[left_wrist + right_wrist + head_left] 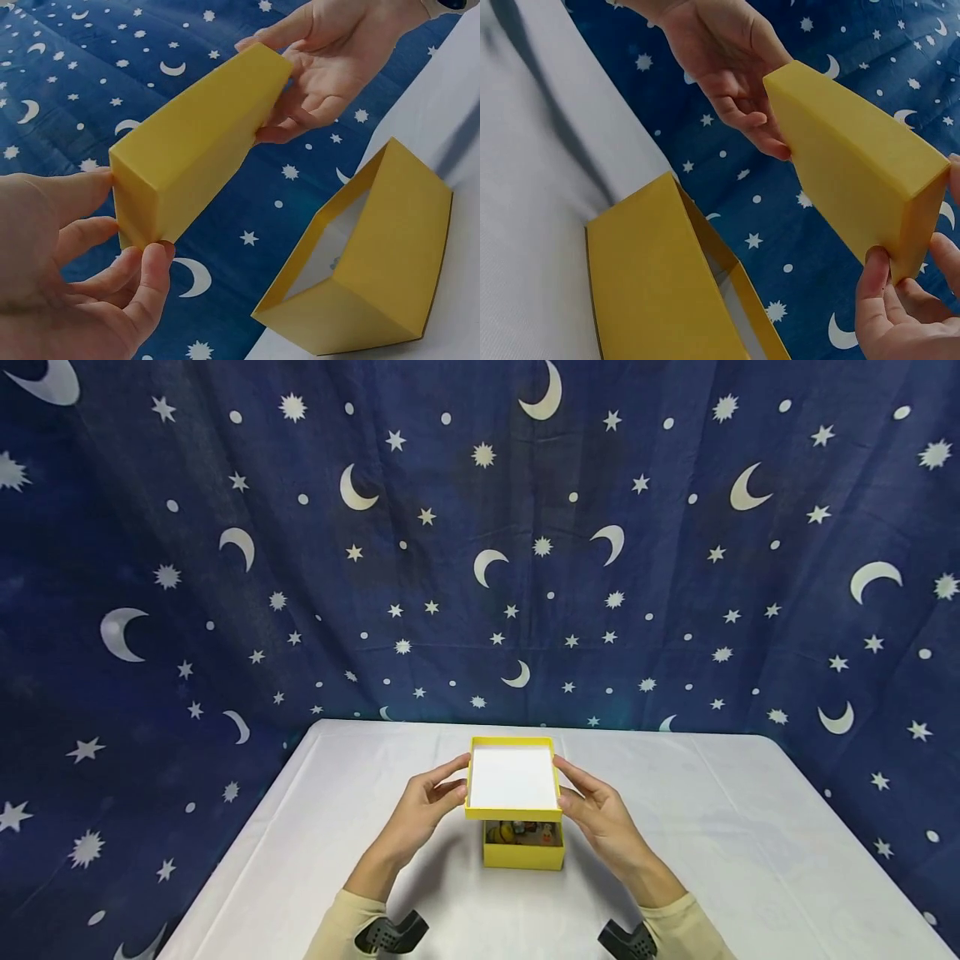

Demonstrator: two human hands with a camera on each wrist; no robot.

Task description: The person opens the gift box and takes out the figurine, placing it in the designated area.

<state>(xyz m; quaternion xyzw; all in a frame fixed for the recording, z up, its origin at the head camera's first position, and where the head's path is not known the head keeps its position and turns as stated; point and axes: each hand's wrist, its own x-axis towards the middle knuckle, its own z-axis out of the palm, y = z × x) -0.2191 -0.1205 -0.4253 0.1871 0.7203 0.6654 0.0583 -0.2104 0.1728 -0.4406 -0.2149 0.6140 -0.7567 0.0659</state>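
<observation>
Pinching opposite sides, apparently for steady balance, the left hand [417, 814] and right hand [606, 822] hold a square, white-lined yellow cardboard lid [513, 778] tilted and clear of the open rectangular yellow cardboard box [523, 857] on the white-covered table [750, 860].

A dark blue fabric backdrop [450, 572] printed with pale crescent moons [351, 489], spiky stars [483, 455] and small dots [446, 418] fills the back and both sides, hanging in soft folds. Before it stands a white cloth-covered table [720, 843] — its far corners rounded — with soft grey shadows [438, 870] across the top.
</observation>
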